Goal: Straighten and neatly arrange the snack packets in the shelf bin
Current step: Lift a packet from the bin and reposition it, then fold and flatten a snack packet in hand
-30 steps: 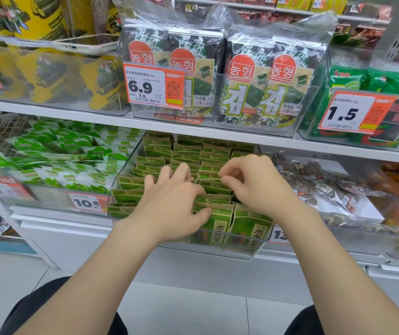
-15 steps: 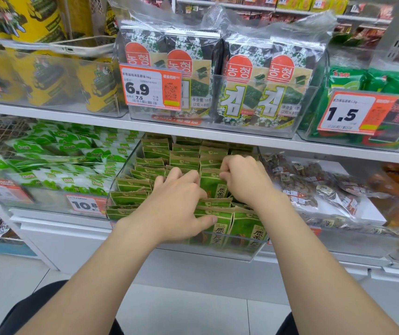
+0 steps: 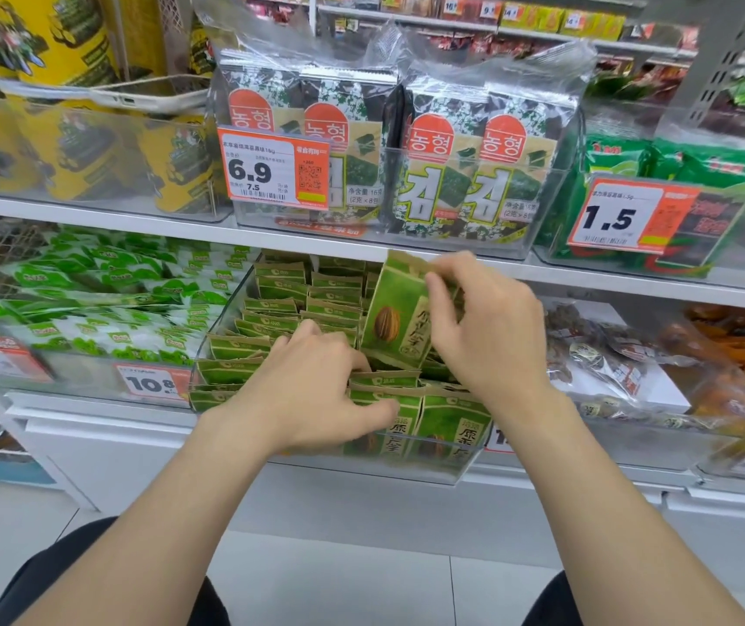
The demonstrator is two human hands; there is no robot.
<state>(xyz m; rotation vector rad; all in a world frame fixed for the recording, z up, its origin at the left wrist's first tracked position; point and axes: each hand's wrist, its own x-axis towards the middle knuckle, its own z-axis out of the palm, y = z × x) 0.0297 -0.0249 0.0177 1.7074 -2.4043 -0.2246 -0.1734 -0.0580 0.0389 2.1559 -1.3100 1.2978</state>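
Shop aisle with white shelving (image 3: 90, 216): upper tier stocked with seaweed packs (image 3: 474, 183) behind an orange price tag (image 3: 273, 169), lower tier lined with clear containers side by side. At the centre of the lower tier, a clear bin (image 3: 219, 332) filled with small green packets (image 3: 280, 305) standing on edge in rows from front to back.

Changed within the last second: one packet (image 3: 395, 329) pulled up out of the right-hand rows. Now raised above its neighbours, tilted, front face toward the camera, top edge near the lip of the upper shelf. Previously down among the rest, beneath both hands. Pinched at its upper right corner between thumb and fingers of the right hand (image 3: 490, 341).

Over the middle rows, the left hand (image 3: 312, 384), fingers bent down among the packet tops, thumb lying along the front pair; gripping or merely pressing, not resolvable.

Judged meaning: a slot opened in the row and kept apart from the left, ready for reseating the lifted packet squarely. Straightening under way, not finished.

Appearance of the lifted packet: flat pouch, green front with a brown nut picture and a column of dark characters, tan crimped band along the top.

Left-hand rows leaning back evenly, tan tops overlapping like tiles. Front right pair upright against the front wall, printed faces visible through the plastic. Area just behind them uneven and partly hidden by the hands.
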